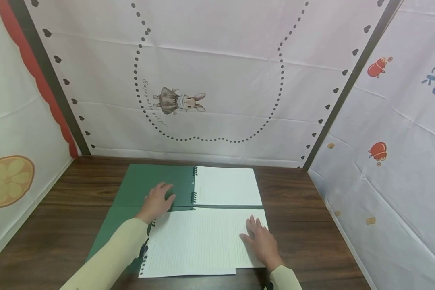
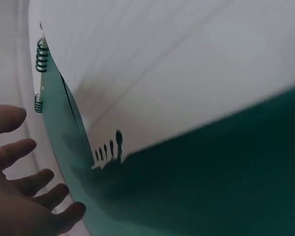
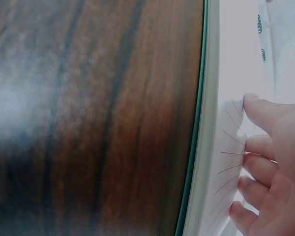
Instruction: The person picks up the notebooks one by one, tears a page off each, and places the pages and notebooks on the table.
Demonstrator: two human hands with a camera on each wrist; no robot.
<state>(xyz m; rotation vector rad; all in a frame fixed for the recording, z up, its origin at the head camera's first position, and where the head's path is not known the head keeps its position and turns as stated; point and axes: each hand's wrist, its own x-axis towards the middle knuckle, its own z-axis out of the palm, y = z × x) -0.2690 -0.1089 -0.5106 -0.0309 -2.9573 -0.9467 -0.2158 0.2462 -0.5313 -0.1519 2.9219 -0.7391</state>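
Two open spiral notebooks lie one above the other in the head view. The far notebook (image 1: 226, 186) shows a lined right page beside its green cover (image 1: 139, 183). A lined loose-looking sheet (image 1: 188, 243), with punched holes down its left edge, lies over the near notebook (image 1: 253, 257) and part of its green cover (image 1: 103, 235). My left hand (image 1: 158, 201) is above the far notebook's green cover, near the sheet's upper left corner, fingers spread and holding nothing. The fingers of my right hand (image 1: 262, 241) rest on the near notebook's lined page, close to its right edge.
Dark wooden table (image 1: 304, 225) shows on both sides of the notebooks. A white printed cloth wall (image 1: 217, 100) with a rabbit picture rises behind them. More cloth walls stand at the left (image 1: 21, 121) and right (image 1: 395, 161).
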